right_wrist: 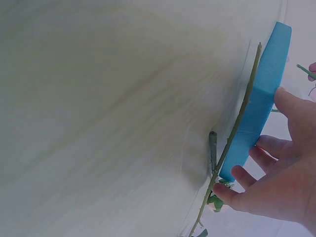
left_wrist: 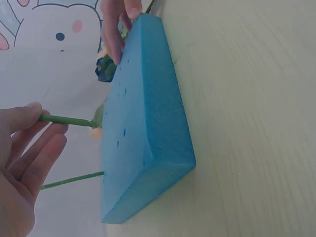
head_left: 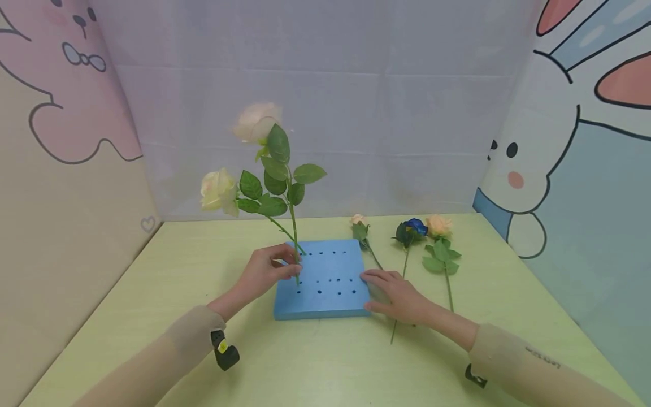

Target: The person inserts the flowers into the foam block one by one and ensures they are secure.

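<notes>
My left hand (head_left: pixel 269 265) pinches the green stem of a pale pink rose (head_left: pixel 258 121) between thumb and fingers. In the left wrist view the cut end of that stem (left_wrist: pixel 69 120) points at the top face of a blue foam block (left_wrist: pixel 148 108), just short of it. A cream-yellow rose (head_left: pixel 218 191) leans left, its stem standing in a hole near the block's far left corner. Fairly straight fingers of my right hand (head_left: pixel 399 295) rest against the block's right edge. Rows of small dark holes mark the top of the block (head_left: pixel 325 308).
Right of the block lie a small pale pink rose (head_left: pixel 359 226), a dark blue rose (head_left: pixel 414 227) and a peach rose (head_left: pixel 439 226), stems toward me. The blue rose's stem passes by my right hand. Cartoon-printed walls (head_left: pixel 585 215) and a pale backdrop (head_left: pixel 386 113) bound the light table (head_left: pixel 213 373).
</notes>
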`<state>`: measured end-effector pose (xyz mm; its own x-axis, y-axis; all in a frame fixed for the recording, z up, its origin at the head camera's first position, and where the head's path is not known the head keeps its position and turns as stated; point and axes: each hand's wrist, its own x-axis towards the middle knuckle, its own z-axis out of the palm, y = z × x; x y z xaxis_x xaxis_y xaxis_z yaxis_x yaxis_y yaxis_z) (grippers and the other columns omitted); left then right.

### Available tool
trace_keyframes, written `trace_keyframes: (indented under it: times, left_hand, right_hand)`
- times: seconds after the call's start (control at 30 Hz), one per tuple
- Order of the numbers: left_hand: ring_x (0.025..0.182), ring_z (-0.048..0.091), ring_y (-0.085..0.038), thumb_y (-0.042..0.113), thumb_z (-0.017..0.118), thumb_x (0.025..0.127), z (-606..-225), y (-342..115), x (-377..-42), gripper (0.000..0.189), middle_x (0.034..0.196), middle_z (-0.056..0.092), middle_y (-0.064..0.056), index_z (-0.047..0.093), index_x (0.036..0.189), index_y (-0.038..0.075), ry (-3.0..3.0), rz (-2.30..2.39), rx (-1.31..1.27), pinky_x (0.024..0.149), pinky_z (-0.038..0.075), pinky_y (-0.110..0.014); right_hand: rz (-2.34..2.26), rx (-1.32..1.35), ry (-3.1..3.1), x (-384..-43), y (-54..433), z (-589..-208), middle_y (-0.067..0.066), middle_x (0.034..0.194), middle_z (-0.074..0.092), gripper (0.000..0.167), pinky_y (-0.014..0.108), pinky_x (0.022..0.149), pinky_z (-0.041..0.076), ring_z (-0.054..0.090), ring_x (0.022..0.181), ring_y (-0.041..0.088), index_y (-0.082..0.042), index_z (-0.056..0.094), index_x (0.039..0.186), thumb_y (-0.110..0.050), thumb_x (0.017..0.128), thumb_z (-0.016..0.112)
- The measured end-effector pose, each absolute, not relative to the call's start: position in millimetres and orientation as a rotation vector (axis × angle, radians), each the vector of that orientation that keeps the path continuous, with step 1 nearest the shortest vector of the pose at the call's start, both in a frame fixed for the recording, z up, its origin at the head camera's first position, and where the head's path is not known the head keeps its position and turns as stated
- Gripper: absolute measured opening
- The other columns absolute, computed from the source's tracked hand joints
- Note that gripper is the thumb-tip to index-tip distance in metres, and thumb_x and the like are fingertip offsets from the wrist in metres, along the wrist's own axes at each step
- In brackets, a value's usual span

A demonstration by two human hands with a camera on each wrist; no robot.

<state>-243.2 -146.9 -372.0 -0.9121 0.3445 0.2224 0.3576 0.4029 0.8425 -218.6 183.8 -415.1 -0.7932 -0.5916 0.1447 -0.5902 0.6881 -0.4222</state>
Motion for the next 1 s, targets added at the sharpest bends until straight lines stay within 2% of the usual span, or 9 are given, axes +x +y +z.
trace_keyframes:
  times: [0.27,0.6,1.0]
  left_hand:
    - [0.077,0.074,-0.035,0.013,0.075,0.088,-385,-146,-253,0.016,0.094,0.071,-0.016,0.070,0.099,0.003,-2.642,-1.568,-0.670,0.066,0.060,-0.025]
    - [0.078,0.075,-0.029,0.013,0.074,0.088,-395,-146,-266,0.009,0.096,0.072,-0.014,0.068,0.091,0.008,-2.646,-1.541,-0.646,0.067,0.060,-0.025]
    - [0.079,0.076,-0.026,0.015,0.073,0.090,-400,-150,-271,0.006,0.091,0.072,-0.012,0.070,0.091,0.010,-2.689,-1.479,-0.671,0.067,0.060,-0.024]
  right_hand:
    - [-0.719,-0.999,2.879,-219,184,-416,0.017,0.149,0.048,0.062,0.062,0.100,0.044,0.048,0.128,0.044,-0.004,0.046,0.146,-0.035,0.095,0.065]
    - [-0.727,-1.002,2.882,-218,183,-417,0.017,0.149,0.048,0.062,0.063,0.098,0.045,0.048,0.127,0.044,-0.004,0.047,0.146,-0.034,0.095,0.066]
    - [-0.714,-1.002,2.886,-219,183,-417,0.018,0.150,0.047,0.062,0.064,0.100,0.043,0.047,0.129,0.045,-0.004,0.046,0.146,-0.035,0.095,0.065]
